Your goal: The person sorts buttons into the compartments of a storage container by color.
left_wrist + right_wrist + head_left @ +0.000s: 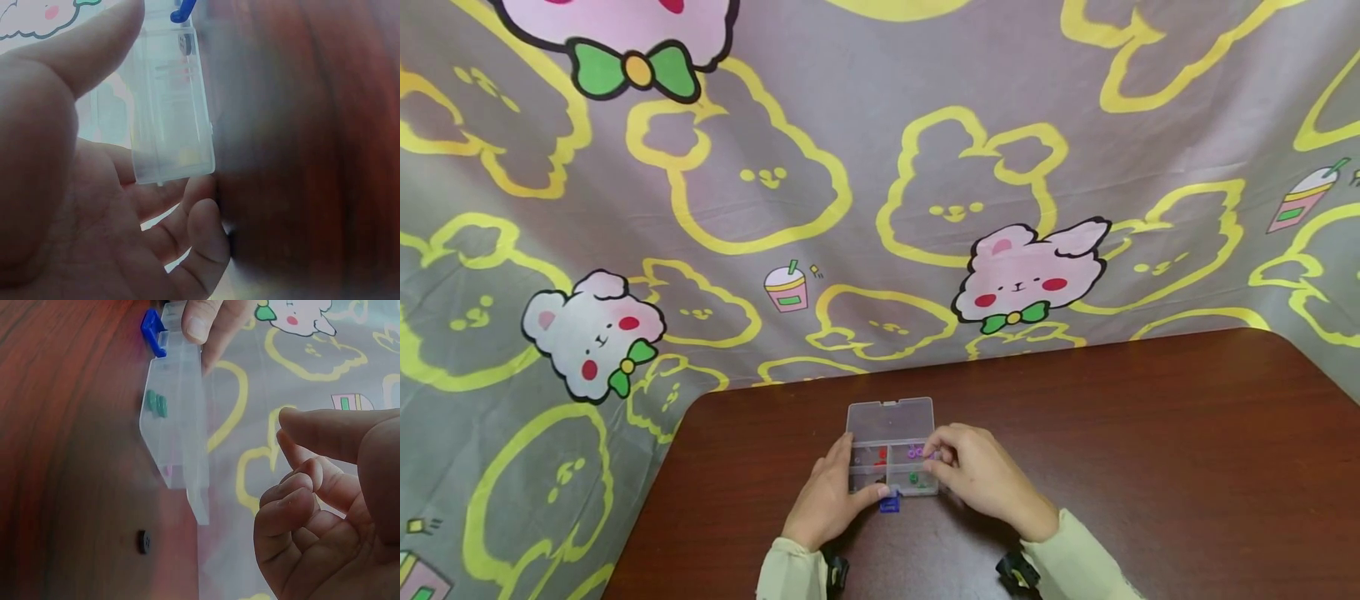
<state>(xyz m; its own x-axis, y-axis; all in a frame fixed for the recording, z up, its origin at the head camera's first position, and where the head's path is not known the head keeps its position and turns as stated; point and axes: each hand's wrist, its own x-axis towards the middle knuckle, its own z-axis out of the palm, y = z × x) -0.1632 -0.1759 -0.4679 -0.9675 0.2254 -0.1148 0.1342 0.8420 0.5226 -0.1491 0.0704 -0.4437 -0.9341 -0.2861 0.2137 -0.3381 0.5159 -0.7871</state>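
Observation:
A clear plastic divided box (887, 493) sits on the table with its lid (891, 421) raised and a blue latch (890, 504) at the front. My left hand (827, 500) holds its left side, thumb on the front edge, fingers along the wall. Red pieces (882, 456) lie in the back left compartment, purple rings (914, 452) in the back right, green pieces (913, 477) in the front right. My right hand (981, 471) hovers over the right side with fingers curled, thumb and index tips close together; nothing shows between them in the right wrist view.
A small black button (144, 542) lies on the table right of the box, hidden under the right hand in the head view. The brown table (1135, 442) ends at a patterned cloth (857, 208) behind it.

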